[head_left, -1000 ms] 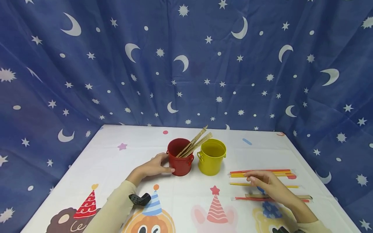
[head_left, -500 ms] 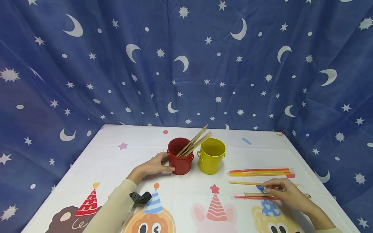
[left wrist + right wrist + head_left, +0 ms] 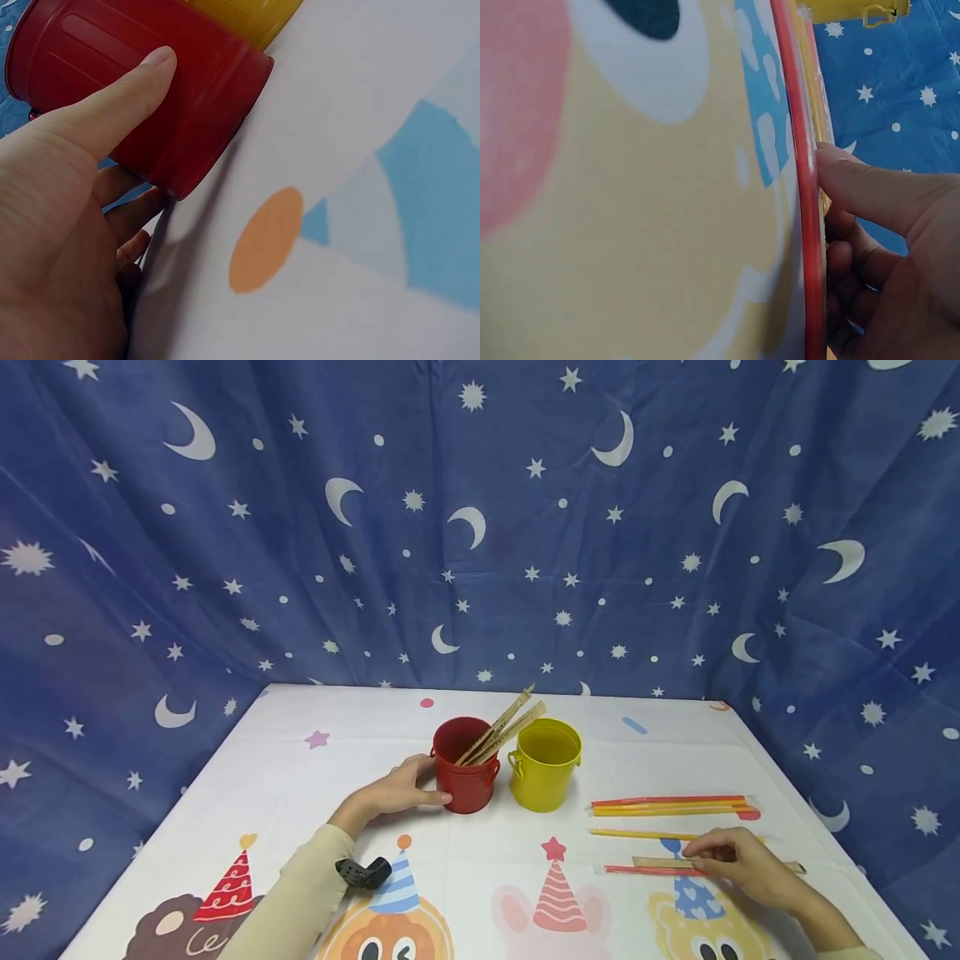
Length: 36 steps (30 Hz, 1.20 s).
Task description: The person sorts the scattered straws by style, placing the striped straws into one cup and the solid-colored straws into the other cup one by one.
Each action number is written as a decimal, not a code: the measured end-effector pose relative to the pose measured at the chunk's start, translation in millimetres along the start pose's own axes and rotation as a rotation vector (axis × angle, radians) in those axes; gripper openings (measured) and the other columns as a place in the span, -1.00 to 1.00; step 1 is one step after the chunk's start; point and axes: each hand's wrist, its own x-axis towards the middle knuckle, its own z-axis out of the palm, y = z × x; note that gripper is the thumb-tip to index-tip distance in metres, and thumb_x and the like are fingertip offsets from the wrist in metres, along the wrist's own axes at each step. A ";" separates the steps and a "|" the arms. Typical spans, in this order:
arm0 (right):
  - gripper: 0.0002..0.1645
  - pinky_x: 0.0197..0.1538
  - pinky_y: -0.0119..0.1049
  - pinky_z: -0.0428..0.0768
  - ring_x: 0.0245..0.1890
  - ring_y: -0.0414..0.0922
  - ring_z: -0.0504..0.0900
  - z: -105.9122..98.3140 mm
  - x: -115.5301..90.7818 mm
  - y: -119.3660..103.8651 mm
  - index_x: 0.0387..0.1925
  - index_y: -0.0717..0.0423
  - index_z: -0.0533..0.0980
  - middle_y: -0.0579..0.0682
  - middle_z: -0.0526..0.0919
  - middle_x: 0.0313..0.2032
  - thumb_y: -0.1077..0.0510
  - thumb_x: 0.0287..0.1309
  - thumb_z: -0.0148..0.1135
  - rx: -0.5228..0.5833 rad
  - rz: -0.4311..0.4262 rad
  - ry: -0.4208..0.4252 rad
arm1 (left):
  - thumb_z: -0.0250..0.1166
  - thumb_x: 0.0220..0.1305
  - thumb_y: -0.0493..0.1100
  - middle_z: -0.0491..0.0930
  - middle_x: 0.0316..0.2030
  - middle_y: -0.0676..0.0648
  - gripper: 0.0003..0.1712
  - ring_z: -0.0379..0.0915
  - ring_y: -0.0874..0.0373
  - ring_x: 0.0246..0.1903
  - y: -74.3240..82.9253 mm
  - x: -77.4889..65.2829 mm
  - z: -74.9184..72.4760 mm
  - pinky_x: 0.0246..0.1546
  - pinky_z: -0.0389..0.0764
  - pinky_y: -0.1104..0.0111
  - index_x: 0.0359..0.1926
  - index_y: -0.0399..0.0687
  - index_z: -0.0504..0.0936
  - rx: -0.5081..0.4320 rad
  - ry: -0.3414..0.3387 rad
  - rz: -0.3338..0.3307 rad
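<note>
My left hand (image 3: pixel 401 789) holds the red bucket (image 3: pixel 468 789) from its left side. In the left wrist view the thumb lies along the bucket's wall, with the fingers partly hidden behind it. Several brown paper-wrapped sticks (image 3: pixel 502 735) lean out of that bucket to the right. On the right, my right hand (image 3: pixel 746 867) pinches a slim brown paper-wrapped stick (image 3: pixel 656 862) near its middle, low over the table. Right along this stick lies a red straw (image 3: pixel 637 869) in clear wrapping; in the right wrist view the thumb tip is just behind the red straw (image 3: pixel 808 217).
A yellow bucket (image 3: pixel 546 777) with side handles stands close to the right of the red one. Beyond my right hand lie a yellow wrapped straw (image 3: pixel 637 834) and a group of red and yellow straws (image 3: pixel 667 805). A blue starry curtain (image 3: pixel 480 568) hangs behind the white printed tablecloth (image 3: pixel 360 727).
My right hand has moved right and toward me, from above the yellow straws down to the brown stick, and its fingers have closed on it. My left hand stays at the red bucket.
</note>
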 end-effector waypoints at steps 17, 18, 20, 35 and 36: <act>-0.93 -0.56 -0.42 0.34 -0.49 -0.46 0.38 -3.2 3.4 7.3 -0.31 0.39 0.66 -0.36 0.45 -0.48 0.40 0.20 0.31 0.084 -0.003 -0.026 | 0.48 0.12 0.16 0.18 0.53 -0.20 -0.01 -0.02 -0.20 0.55 5.4 -1.1 2.9 0.49 0.11 -0.29 0.50 -0.04 0.32 0.001 0.016 -0.005; -0.93 -0.55 -0.42 0.34 -0.49 -0.46 0.37 -2.9 3.5 7.0 -0.31 0.38 0.66 -0.36 0.45 -0.48 0.39 0.20 0.31 0.084 0.000 -0.027 | 0.48 0.11 0.17 0.18 0.53 -0.20 -0.01 -0.02 -0.20 0.55 4.8 -0.9 2.8 0.49 0.12 -0.28 0.50 -0.04 0.32 0.002 0.018 -0.007; -0.94 -0.54 -0.43 0.35 -0.49 -0.45 0.38 -2.9 3.4 5.4 -0.32 0.36 0.67 -0.36 0.46 -0.48 0.38 0.20 0.32 0.081 0.007 -0.023 | 0.48 0.11 0.17 0.19 0.52 -0.20 0.00 -0.01 -0.20 0.55 3.7 -0.6 2.7 0.49 0.12 -0.28 0.49 -0.05 0.32 0.007 0.022 -0.011; -0.89 -0.54 -0.40 0.39 -0.51 -0.40 0.41 -7.3 9.1 -12.3 -0.26 0.32 0.69 -0.33 0.49 -0.50 0.34 0.15 0.37 0.026 0.016 0.059 | 0.49 0.09 0.18 0.22 0.51 -0.20 0.01 0.03 -0.19 0.54 -3.5 1.4 1.5 0.49 0.13 -0.26 0.49 -0.07 0.33 0.010 0.031 -0.011; -0.89 -0.55 -0.40 0.38 -0.51 -0.39 0.41 -7.4 10.2 -13.3 -0.26 0.31 0.70 -0.32 0.49 -0.51 0.34 0.15 0.38 0.024 0.011 0.065 | 0.49 0.09 0.19 0.22 0.51 -0.19 0.01 0.04 -0.19 0.53 -3.6 1.3 1.4 0.49 0.13 -0.27 0.49 -0.07 0.33 0.010 0.032 -0.012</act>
